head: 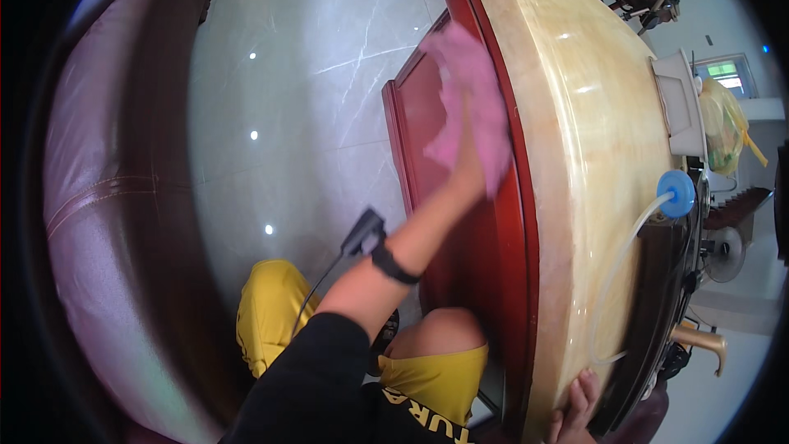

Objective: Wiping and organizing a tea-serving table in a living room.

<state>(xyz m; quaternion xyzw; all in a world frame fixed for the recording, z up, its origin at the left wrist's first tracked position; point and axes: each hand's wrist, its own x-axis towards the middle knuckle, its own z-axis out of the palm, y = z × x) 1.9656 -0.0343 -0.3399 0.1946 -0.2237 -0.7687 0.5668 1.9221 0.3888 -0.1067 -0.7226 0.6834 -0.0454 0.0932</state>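
A blurred pink cloth (478, 92) is in my left hand (470, 154), against the red side panel (425, 111) of a stone-topped table. The cloth hides most of that hand's fingers. It lies just under the overhang of the glossy cream-and-tan tabletop (555, 135). On my left forearm is a black strap (394, 265) with a small black cabled device (363, 233). My right hand (576, 410) rests on the tabletop's near edge at the bottom right. Nothing is in it, and the thumb stands apart from the fingers.
Left stands a brown leather sofa (92, 197), with grey marble-look floor tiles (277, 105) between it and the table. On the tabletop are a dark tray (653, 296), a blue cap with a clear hose (675, 194), a pale plastic container (681, 105) and a tied yellow bag (721, 129).
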